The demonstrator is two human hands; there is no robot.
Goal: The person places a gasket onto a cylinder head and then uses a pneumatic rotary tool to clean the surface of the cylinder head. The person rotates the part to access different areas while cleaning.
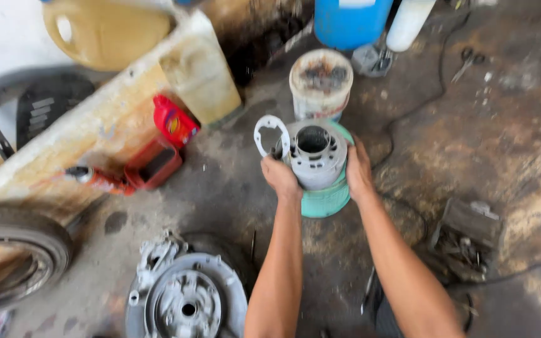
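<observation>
Now, held thing: we carry a grey metal housing, a ribbed cylinder with an open bore on top, above the stained floor.
Left grip: our left hand is clenched on the housing's left flank, fingers wrapped to the far side.
Right grip: our right hand clasps the opposite flank, palm flat on the metal.
Between the grips: a teal base sits under the housing; we cannot tell whether the two are joined.
Just left of the left grip: a thin white gasket ring stands up by the housing's rim, seemingly loose.
Beyond the grips: a dirty white bucket, close behind.
Below the left grip: a round grey cover plate lies on the floor.
Risk: greasy metal could slip through our palms and drop onto the plate or floor; the gasket may fall or tear if the housing tilts.
</observation>
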